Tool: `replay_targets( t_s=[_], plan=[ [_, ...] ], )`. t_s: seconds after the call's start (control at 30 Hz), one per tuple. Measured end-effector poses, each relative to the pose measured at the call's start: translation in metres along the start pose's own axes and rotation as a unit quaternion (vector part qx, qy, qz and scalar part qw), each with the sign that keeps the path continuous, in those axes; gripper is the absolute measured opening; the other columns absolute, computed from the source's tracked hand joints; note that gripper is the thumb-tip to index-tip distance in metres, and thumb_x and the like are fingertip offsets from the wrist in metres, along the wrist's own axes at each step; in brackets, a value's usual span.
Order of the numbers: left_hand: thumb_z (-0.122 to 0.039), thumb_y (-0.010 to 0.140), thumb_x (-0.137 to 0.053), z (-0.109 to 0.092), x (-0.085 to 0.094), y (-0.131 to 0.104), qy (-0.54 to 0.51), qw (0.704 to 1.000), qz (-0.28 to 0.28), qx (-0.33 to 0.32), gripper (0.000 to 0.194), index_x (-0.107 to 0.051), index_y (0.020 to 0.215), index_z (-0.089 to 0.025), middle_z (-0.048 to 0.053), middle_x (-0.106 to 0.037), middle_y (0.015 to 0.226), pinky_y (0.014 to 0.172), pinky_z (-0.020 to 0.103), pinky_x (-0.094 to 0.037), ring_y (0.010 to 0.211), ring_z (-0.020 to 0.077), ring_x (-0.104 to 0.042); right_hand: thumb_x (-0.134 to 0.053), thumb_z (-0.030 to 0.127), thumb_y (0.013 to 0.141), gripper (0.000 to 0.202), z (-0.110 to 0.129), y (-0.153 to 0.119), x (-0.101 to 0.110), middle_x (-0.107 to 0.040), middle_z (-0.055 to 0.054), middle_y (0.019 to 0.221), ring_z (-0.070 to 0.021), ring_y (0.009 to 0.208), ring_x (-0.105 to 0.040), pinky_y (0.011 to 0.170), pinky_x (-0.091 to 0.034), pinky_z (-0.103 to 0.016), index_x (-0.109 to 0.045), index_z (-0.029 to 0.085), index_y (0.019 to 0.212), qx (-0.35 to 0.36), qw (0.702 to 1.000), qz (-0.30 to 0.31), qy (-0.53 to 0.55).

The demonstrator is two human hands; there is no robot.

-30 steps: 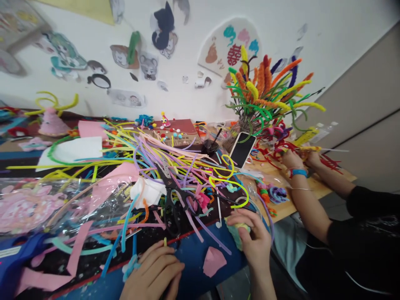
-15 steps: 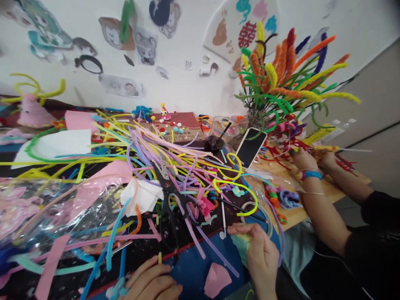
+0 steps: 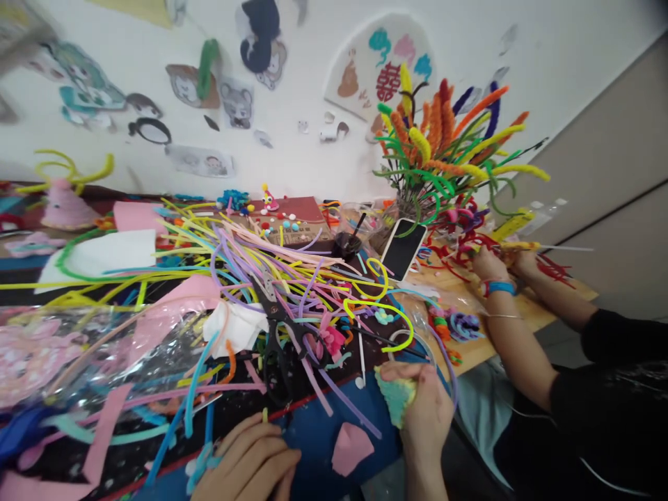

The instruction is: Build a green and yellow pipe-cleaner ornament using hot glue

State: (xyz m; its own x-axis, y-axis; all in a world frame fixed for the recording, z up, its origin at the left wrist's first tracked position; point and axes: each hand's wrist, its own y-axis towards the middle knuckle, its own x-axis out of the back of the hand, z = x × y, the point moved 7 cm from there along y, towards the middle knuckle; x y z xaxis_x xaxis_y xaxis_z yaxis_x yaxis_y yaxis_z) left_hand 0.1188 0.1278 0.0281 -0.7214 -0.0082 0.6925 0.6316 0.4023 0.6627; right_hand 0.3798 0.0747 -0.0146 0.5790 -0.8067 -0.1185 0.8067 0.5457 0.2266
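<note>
My right hand (image 3: 428, 410) is closed round a small fuzzy teal piece with yellow edges (image 3: 395, 395), made of pipe cleaner by its look. Low in the view, my left hand (image 3: 253, 460) has its fingers curled together. A short pale yellow pipe cleaner end (image 3: 265, 415) pokes up past these fingers; the rest of it is hidden. Light blue pipe cleaner bits (image 3: 201, 467) lie against the left hand's outer side. Between my hands a pink paper scrap (image 3: 351, 449) rests on the blue mat (image 3: 313, 452). Black-handled scissors (image 3: 276, 316) lie farther in.
A heap of pipe cleaners (image 3: 250, 257) covers the table's middle. A phone (image 3: 403, 250) leans before a bunch of pipe cleaner flowers (image 3: 443, 139). On the right, a co-worker's hands (image 3: 490, 268) are busy by red pipe cleaners. Clear plastic wrap (image 3: 130, 341) lies left.
My right hand has turned, and more of the teal piece now shows. The left hand keeps its curled pose. The whole view has shifted a little.
</note>
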Motion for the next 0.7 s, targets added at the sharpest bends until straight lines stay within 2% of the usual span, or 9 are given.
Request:
replay_targets(
  t_s=[0.07,0.13,0.2,0.33,0.47,0.6,0.7],
  plan=[
    [-0.007,0.081,-0.057,-0.003,0.005,0.004,-0.013,1.0,-0.009,0.026,0.019,-0.069,0.088,-0.021,-0.001,-0.074,0.078,0.095,0.023,-0.055,0.076,0.0118,-0.072,-0.042,0.038,0.098,0.033,-0.001,0.004,0.004,-0.061,0.003,0.057,-0.0173,0.062,-0.064,0.074,-0.055,-0.035,-0.053,0.024,0.071,-0.021,0.996,-0.039,0.079],
    [-0.009,0.081,-0.058,-0.005,0.007,0.005,-0.028,0.999,-0.005,0.042,0.017,-0.068,0.088,-0.021,0.0,-0.074,0.079,0.096,0.028,-0.057,0.079,0.0138,-0.073,-0.043,0.039,0.096,0.031,0.002,0.011,0.005,-0.05,0.006,0.051,-0.0158,0.053,-0.057,0.068,-0.056,-0.034,-0.044,0.026,0.067,-0.031,0.992,-0.044,0.113],
    [-0.012,0.081,-0.06,-0.006,0.009,0.002,-0.044,0.997,0.009,0.056,0.017,-0.069,0.09,-0.022,0.0,-0.075,0.082,0.099,0.034,-0.056,0.085,0.0161,-0.073,-0.051,0.039,0.089,0.031,0.006,0.016,0.004,-0.042,0.008,0.05,-0.0149,0.048,-0.05,0.061,-0.055,-0.033,-0.039,0.027,0.064,-0.044,0.991,-0.027,0.124],
    [-0.015,0.085,-0.06,0.0,0.019,-0.006,-0.095,0.99,0.004,0.107,0.016,-0.069,0.094,-0.024,0.002,-0.076,0.089,0.102,0.039,-0.054,0.095,0.0188,-0.073,-0.06,0.039,0.079,0.032,0.027,0.013,-0.008,-0.042,0.006,0.054,-0.0149,0.048,-0.049,0.053,-0.053,-0.031,-0.038,0.026,0.06,-0.082,0.985,0.025,0.147],
    [-0.019,0.087,-0.061,-0.005,0.036,0.002,-0.121,0.984,-0.019,0.132,0.025,-0.067,0.111,-0.024,0.003,-0.076,0.105,0.101,0.04,-0.053,0.104,0.0201,-0.071,-0.063,0.039,0.077,0.036,0.058,-0.012,-0.042,-0.039,0.006,0.058,-0.015,0.053,-0.049,0.06,-0.056,-0.032,-0.035,0.027,0.06,-0.123,0.971,0.089,0.183],
    [-0.023,0.089,-0.063,-0.017,0.055,0.025,-0.132,0.978,-0.037,0.156,0.035,-0.063,0.123,-0.027,0.004,-0.073,0.115,0.092,0.028,-0.059,0.108,0.0183,-0.07,-0.059,0.037,0.08,0.035,0.075,-0.047,-0.088,-0.028,0.007,0.06,-0.0136,0.051,-0.042,0.06,-0.055,-0.031,-0.032,0.027,0.061,-0.194,0.941,0.163,0.223],
    [-0.023,0.089,-0.064,-0.023,0.064,0.037,-0.182,0.966,-0.069,0.169,0.033,-0.065,0.122,-0.027,0.003,-0.073,0.112,0.087,0.021,-0.059,0.101,0.0147,-0.071,-0.057,0.04,0.08,0.034,0.081,-0.068,-0.114,-0.023,0.008,0.059,-0.0133,0.048,-0.037,0.059,-0.053,-0.03,-0.031,0.027,0.062,-0.239,0.913,0.194,0.267]
  ],
)
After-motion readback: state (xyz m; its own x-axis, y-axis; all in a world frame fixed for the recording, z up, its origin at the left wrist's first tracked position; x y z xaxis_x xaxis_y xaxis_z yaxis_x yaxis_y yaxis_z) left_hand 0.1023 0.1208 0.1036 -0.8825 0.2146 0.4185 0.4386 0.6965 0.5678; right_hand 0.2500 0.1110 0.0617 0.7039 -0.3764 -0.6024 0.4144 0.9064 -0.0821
